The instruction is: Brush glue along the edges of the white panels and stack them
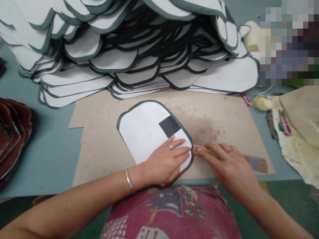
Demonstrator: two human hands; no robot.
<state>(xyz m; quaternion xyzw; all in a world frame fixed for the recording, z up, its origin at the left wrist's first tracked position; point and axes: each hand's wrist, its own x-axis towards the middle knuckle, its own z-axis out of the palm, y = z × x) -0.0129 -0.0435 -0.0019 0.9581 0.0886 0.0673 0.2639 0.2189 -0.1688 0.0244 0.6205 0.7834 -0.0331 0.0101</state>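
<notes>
left hand [165,161] – open, palm flat on the white panel [144,132] at its near-right edge | right hand [229,166] closed round the brush [258,163], tip touching that panel's rim | panel lies on the cardboard sheet [219,113] near the worktop's [50,149] front edge | sheet bare to its right – stacked panels [124,59] crowd the far edge

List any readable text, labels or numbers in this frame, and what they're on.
None legible.
pink shirt: white print at the bottom edge, cut off, unreadable.
white piece under the left hand, wooden tool in the right hand: no markings.
</notes>
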